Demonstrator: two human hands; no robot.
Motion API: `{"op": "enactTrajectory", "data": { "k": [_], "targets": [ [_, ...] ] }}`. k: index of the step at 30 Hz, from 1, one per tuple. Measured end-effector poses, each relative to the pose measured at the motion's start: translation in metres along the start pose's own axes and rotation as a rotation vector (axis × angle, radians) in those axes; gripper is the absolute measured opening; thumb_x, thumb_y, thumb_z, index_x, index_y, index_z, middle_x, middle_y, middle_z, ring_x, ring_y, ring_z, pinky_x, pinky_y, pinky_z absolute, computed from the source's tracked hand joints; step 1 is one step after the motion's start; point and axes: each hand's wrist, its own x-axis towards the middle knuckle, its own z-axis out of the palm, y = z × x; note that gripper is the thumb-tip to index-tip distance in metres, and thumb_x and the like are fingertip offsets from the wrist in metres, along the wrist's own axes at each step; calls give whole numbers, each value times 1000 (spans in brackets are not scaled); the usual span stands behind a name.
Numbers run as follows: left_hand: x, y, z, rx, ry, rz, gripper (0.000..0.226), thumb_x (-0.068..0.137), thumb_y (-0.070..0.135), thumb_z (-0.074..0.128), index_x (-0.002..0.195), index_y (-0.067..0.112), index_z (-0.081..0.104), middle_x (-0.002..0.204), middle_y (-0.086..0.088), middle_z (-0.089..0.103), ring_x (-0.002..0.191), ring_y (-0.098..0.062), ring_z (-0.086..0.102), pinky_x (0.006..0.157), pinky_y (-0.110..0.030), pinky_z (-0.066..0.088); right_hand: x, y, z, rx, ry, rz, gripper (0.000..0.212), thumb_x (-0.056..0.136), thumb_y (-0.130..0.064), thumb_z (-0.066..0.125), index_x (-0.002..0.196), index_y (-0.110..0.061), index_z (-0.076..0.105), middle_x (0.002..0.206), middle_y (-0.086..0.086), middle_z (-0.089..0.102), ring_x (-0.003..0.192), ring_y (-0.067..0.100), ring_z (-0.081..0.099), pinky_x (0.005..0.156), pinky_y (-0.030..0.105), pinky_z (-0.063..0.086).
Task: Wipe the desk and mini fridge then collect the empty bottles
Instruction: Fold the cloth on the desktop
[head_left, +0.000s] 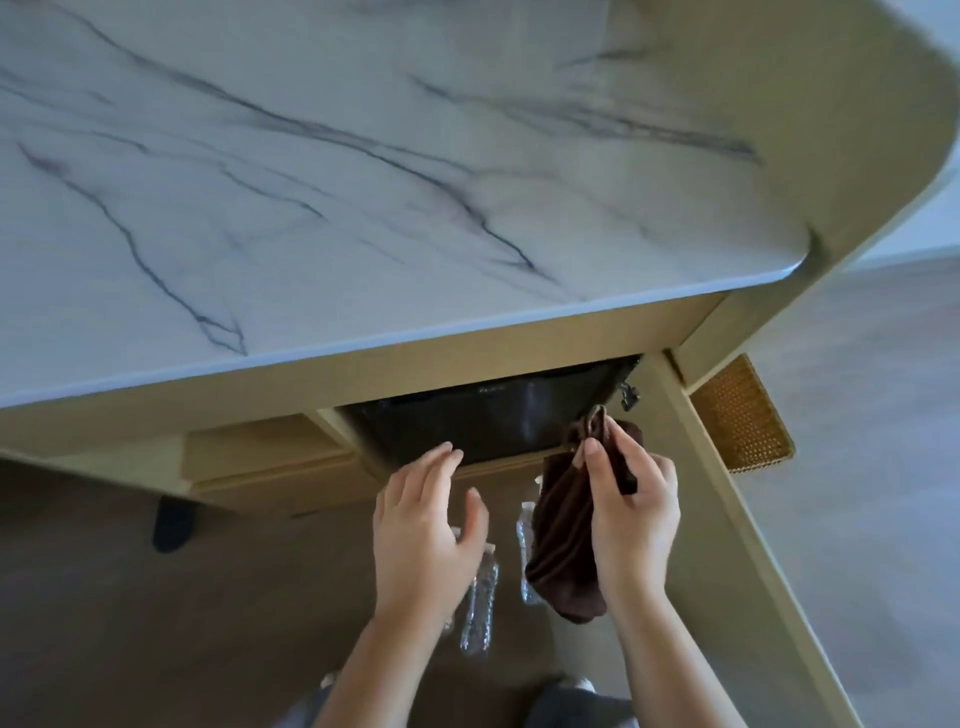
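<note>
A white marble-patterned desk (363, 182) fills the upper part of the head view. Under its front edge sits a dark mini fridge (483, 415). My right hand (631, 514) pinches a dark brown cloth (563, 551), which hangs down in front of the fridge's lower right corner. My left hand (426, 530) hovers with fingers spread and straight, its fingertips near the fridge's bottom edge, holding nothing. On the floor below lie clear plastic bottles: one (480, 603) beside my left wrist, another (524, 535) partly hidden behind the cloth.
A beige wooden drawer unit (265, 457) sits left of the fridge. A desk leg (727, 519) slants down on the right, with a woven rattan panel (743, 415) beyond it. A dark slipper (174, 522) lies on the brown floor at left.
</note>
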Motion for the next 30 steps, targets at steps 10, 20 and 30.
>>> {"op": "enactTrajectory", "data": {
  "k": [10, 20, 30],
  "targets": [
    [-21, 52, -115, 113, 26, 67, 39, 81, 29, 46, 108, 7, 65, 113, -5, 65, 101, -25, 61, 87, -41, 49, -47, -108, -51, -10, -172, -102, 30, 85, -26, 63, 114, -31, 61, 96, -2, 51, 71, -11, 51, 67, -1, 38],
    [-30, 16, -212, 175, 140, 108, 37, 82, 28, 48, 107, 7, 65, 113, -5, 64, 104, -20, 54, 88, -34, 42, -109, -163, -20, -40, -292, -176, 29, 85, -26, 63, 113, -33, 59, 94, -8, 51, 86, -1, 55, 74, 9, 40],
    [-35, -80, -300, 164, 140, 41, 39, 82, 31, 46, 108, 8, 64, 115, -6, 63, 104, -24, 59, 94, -38, 41, -173, -202, 76, -120, -375, -204, 27, 83, -26, 65, 110, -30, 64, 96, -5, 55, 88, 6, 58, 83, 25, 45]
  ]
}}
